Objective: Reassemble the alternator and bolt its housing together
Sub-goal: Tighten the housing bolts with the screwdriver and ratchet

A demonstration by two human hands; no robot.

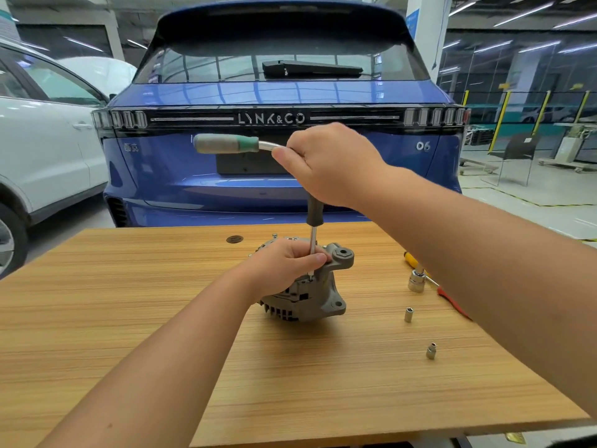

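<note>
the alternator (307,282) is sat upright around the middle of the wooden table (129,318), a bit toward the far edge. it's gripped from the left by the left hand (284,266), fingers curled over the top of the housing, thumb close to the mounting ear. the right hand (329,166) is held up above it, closed around the head of a ratchet (232,143), whose green-and-grey handle is pointed off to the left. a long extension bar (313,234) is hung straight down from that hand, its tip landed on the housing just beside the left thumb. whether a bolt is actually under the tip can't be told.

off to the right, a big socket (416,281), two small sockets (408,315) (431,350) and a yellow-handled tool (412,258) are left lying on the table. a blue car (193,176) is parked just past the far edge.
</note>
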